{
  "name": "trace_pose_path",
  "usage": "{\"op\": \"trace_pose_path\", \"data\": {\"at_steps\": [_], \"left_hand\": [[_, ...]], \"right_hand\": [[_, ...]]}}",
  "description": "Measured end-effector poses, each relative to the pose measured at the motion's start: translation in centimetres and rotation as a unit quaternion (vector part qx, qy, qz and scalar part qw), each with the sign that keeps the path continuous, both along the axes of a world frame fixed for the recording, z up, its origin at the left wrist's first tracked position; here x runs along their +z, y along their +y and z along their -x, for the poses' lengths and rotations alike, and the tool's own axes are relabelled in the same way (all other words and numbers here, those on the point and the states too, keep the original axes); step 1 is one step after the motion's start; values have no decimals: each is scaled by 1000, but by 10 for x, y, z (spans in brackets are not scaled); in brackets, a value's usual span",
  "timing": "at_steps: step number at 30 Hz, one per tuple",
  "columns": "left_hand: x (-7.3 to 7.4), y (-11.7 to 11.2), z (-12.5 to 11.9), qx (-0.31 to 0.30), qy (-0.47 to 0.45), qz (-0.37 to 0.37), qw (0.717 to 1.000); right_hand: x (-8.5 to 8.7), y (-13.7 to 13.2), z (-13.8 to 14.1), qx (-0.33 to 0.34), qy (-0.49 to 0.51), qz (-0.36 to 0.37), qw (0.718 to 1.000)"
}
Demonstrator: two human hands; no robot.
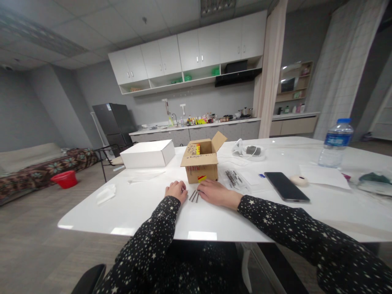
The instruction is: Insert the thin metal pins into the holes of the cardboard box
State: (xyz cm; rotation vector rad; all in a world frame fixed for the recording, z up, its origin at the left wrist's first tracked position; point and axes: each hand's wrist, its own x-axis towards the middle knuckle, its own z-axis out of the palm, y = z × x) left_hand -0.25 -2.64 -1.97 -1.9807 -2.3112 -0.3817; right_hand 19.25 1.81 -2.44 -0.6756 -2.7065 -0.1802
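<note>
Several dark screws (193, 196) lie side by side on the white table, between my two hands. My left hand (177, 191) rests just left of them with its fingers curled in. A small dark bit shows by its fingertips, too small to make out. On the other side, my right hand (216, 193) lies palm down with its fingers stretched out, their tips close beside the screws. Right behind both hands stands an open cardboard box (200, 173) with a flap raised. A clear plastic bag of dark screws (234, 181) sits to the right of the box.
A white box (148, 153) stands at the back left, and a crumpled white tissue (105, 194) lies nearer the left edge. To the right are a phone (286, 186), a round pinkish object (299, 180), a white sheet (326, 177) and a water bottle (336, 143).
</note>
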Motion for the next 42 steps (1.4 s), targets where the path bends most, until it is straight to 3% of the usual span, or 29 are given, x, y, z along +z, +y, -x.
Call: {"op": "trace_pose_path", "data": {"at_steps": [6,26,33,42], "left_hand": [[2,-4,0,40,-1,-2,999],[-10,-1,7,32,-6,-11,999],[-13,4,18,-12,-94,-103,990],[-18,9,28,-94,-142,-246,954]], "right_hand": [[-2,3,0,-1,-2,3,1000],[-1,2,-1,0,-9,-14,1000],[-3,4,-1,2,-4,-9,1000],[-4,6,-1,5,9,9,1000]]}}
